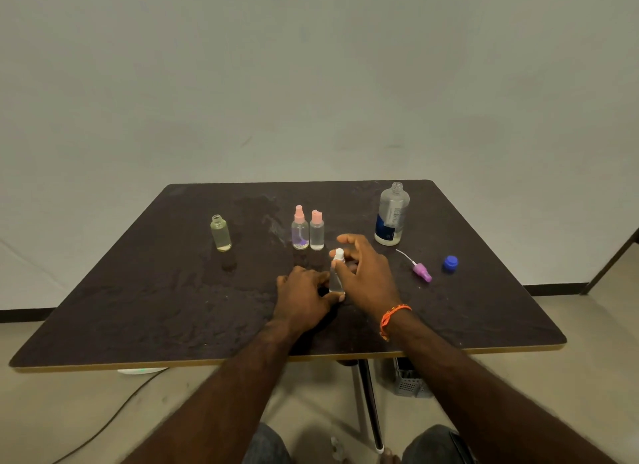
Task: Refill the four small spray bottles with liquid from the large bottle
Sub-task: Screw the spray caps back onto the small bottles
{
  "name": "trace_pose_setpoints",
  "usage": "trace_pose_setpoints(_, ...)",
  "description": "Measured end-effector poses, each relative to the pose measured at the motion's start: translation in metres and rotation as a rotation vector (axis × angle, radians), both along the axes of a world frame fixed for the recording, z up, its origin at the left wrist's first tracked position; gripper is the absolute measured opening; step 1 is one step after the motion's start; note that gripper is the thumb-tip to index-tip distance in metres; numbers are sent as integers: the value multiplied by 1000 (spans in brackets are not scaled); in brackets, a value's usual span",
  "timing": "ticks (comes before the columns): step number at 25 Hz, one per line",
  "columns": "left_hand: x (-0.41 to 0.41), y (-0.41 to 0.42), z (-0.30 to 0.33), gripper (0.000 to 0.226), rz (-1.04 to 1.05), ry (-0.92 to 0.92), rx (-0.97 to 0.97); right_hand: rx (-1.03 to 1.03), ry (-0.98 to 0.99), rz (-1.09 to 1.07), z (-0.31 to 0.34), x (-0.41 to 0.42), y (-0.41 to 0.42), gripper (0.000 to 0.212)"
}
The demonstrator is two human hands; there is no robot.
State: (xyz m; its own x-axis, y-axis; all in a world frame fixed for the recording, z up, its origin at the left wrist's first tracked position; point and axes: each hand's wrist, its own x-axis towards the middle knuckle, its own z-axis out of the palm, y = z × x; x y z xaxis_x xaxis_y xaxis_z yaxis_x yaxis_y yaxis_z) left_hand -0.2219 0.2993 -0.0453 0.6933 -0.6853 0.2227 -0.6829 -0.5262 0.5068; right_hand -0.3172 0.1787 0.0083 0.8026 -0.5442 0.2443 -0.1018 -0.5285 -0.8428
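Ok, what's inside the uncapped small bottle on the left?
The left bottle stands open, holding a shallow layer of yellowish liquid at its bottom; the rest looks empty. No spray tube sits in it. Nothing covers it, though its glass tint blurs the exact level.

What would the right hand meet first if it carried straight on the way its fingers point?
The right hand points up-left across the table; past the white-capped bottle it grips, the pink-capped bottle comes first, probably, though depth is unclear.

Matt table [173,290], seemingly clear-plastic bottles [391,218].
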Motion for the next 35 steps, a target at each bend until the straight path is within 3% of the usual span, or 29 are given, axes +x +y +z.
trace_pose_setpoints(5, 1, 0, 2, 28, -8, 2, 15, -20, 21, -127, 7, 5, -1, 39)
trace_pose_setpoints(10, 5, 4, 10, 25, 11, 4, 61, -88, 142, -120, -1, 2, 4, 34)
trace_pose_setpoints(18, 46, 33, 24, 24, 189, -40, 215, 89, 103, -82, -9, 48, 42, 25)
trace_pose_setpoints(23, 88, 31, 24, 23, 274, -84, 239, 88, 117, -50, -16, 93, 51, 33)
trace_pose_setpoints(28, 126, 16, 22, 25, 244, -37, 202, -79, 129, 7, -22, 120, 52, 39)
trace_pose_setpoints(35, 156, 0, 21, 17, 237, -16, 224, -48, 152, 78, -26, 138, 48, 47)
